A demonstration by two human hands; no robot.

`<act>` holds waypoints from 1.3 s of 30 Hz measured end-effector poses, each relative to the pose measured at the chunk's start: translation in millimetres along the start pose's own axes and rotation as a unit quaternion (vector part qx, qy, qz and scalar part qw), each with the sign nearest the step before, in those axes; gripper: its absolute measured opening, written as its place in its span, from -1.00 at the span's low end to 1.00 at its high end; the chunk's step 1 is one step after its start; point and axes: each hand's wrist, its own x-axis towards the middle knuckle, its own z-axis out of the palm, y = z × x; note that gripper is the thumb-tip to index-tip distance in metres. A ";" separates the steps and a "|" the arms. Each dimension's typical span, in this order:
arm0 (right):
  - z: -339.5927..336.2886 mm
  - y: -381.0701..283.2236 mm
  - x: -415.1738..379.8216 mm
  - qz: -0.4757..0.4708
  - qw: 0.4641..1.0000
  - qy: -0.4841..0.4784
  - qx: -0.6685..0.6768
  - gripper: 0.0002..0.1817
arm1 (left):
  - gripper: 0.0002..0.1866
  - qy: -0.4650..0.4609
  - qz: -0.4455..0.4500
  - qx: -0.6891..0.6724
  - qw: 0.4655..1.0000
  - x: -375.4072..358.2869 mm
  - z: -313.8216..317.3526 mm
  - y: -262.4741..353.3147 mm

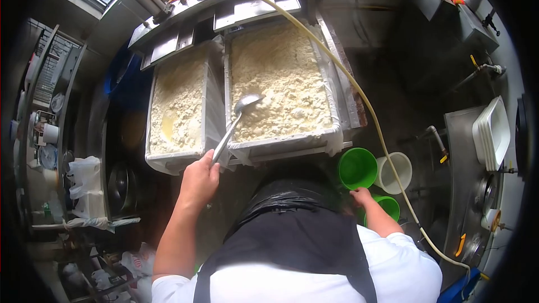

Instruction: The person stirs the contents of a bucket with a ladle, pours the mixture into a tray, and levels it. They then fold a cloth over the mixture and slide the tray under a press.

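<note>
My left hand is closed around the handle of a metal ladle. The ladle's bowl rests on crumbly, pale tofu-like curd in the larger cloth-lined box. To its left, a narrower lined box holds more curd, with a small pool of yellowish liquid on top. My right hand hangs low beside my apron, close to a green bucket. Its fingers are curled in, and whether they grip anything is hidden.
A white bucket and another green bucket stand on the floor at right. A yellowish hose arches over the larger box and down the right side. Metal press equipment spans the back; white trays lean at far right.
</note>
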 end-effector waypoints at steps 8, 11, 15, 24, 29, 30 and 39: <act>0.1 -14.1 13.7 -0.027 1.000 -0.002 -0.005 -0.58 | -0.57 0.003 0.017 0.009 1.000 -51.5 -40.2 11.5; 0.1 -17.7 16.7 -0.032 0.999 -0.010 -0.021 -0.58 | -0.57 -0.044 0.061 0.078 0.994 -41.8 -22.5 0.0; 0.8 -18.2 9.4 -0.026 1.000 -0.006 -0.007 -0.59 | -0.57 -0.028 0.090 0.105 0.990 -29.8 -11.3 4.0; -3.4 -2.7 -6.7 -0.009 0.999 0.023 0.040 -0.62 | -0.64 0.057 0.187 0.149 0.969 87.1 43.7 4.2; -0.3 17.2 -25.3 0.035 0.996 0.025 0.074 -0.62 | -0.61 0.090 0.176 0.141 0.970 104.5 32.0 4.9; 1.3 20.7 -28.8 0.059 0.994 0.013 0.091 -0.61 | -0.60 0.102 0.170 0.130 0.971 106.5 29.4 5.0; 13.3 31.6 -55.2 0.080 0.991 0.044 0.097 -0.67 | -0.59 0.062 0.185 0.218 0.956 201.6 58.3 23.6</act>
